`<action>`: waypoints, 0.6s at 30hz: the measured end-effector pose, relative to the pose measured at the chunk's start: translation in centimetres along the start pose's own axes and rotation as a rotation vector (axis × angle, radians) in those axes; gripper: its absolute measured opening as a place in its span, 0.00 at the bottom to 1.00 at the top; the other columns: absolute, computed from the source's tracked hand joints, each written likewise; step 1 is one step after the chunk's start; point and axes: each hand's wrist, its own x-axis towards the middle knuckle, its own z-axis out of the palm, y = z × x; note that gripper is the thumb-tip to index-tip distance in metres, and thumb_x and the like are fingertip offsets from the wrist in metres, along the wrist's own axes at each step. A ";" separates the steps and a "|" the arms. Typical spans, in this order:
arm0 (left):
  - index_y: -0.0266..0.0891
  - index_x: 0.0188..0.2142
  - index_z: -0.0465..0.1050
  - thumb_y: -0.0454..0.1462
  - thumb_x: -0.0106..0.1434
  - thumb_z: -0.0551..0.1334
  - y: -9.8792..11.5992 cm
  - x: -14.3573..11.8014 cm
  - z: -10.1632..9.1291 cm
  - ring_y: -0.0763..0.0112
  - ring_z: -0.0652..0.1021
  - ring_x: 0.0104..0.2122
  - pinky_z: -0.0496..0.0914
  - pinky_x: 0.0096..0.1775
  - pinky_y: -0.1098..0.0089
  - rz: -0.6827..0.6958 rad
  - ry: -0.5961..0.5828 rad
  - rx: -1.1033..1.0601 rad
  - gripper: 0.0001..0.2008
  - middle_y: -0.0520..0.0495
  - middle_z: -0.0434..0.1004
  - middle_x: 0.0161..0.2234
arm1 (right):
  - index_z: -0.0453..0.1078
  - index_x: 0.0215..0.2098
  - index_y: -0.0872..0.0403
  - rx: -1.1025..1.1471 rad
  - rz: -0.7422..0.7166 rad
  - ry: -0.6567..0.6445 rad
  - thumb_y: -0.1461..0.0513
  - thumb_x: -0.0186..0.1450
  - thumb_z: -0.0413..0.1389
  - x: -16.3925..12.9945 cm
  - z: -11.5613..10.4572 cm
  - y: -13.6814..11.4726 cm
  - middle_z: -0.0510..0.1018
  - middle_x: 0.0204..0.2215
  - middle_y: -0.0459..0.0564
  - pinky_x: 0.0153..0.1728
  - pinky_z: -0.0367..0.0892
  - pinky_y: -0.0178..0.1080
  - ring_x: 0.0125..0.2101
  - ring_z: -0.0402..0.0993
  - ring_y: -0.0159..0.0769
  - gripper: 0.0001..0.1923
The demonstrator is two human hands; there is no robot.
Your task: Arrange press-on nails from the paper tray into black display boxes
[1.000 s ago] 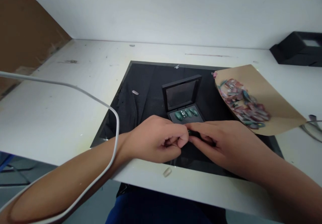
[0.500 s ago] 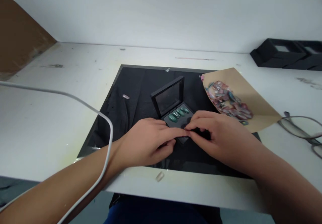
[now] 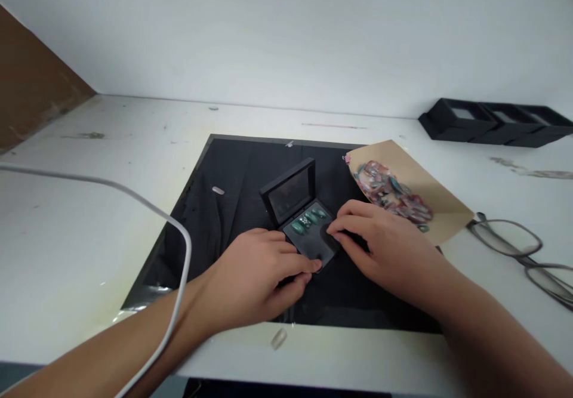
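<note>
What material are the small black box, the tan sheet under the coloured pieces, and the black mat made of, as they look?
Box: probably matte plastic or coated card, with a glossy clear window in its lid. Tan sheet: kraft paper, dull and thin, lying flat. Mat: seemingly dark cloth, showing soft wrinkles and no shine.

White table (image 3: 80, 219) w/ black mat (image 3: 233, 165), plain white wall (image 3: 286, 34), brown panel (image 3: 31, 82) at left.

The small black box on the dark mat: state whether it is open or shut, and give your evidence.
Open. The small black box has its lid raised and tilted back, and green press-on nails show in its base. The left hand and right hand touch its near edge.
</note>
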 end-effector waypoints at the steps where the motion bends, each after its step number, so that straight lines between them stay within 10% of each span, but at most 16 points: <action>1: 0.47 0.46 0.80 0.37 0.70 0.60 0.0 0.0 0.0 0.70 0.80 0.32 0.67 0.36 0.68 -0.010 0.000 -0.005 0.10 0.54 0.82 0.32 | 0.77 0.39 0.51 -0.002 0.000 0.008 0.67 0.71 0.50 0.0 0.0 0.0 0.78 0.42 0.50 0.40 0.69 0.42 0.40 0.76 0.38 0.13; 18: 0.52 0.51 0.76 0.34 0.67 0.60 -0.4 -0.5 0.1 0.69 0.79 0.37 0.67 0.40 0.66 -0.081 -0.063 -0.047 0.15 0.57 0.82 0.37 | 0.78 0.38 0.52 -0.006 -0.074 0.139 0.69 0.68 0.51 0.9 1.2 0.7 0.80 0.43 0.51 0.45 0.73 0.44 0.43 0.77 0.40 0.14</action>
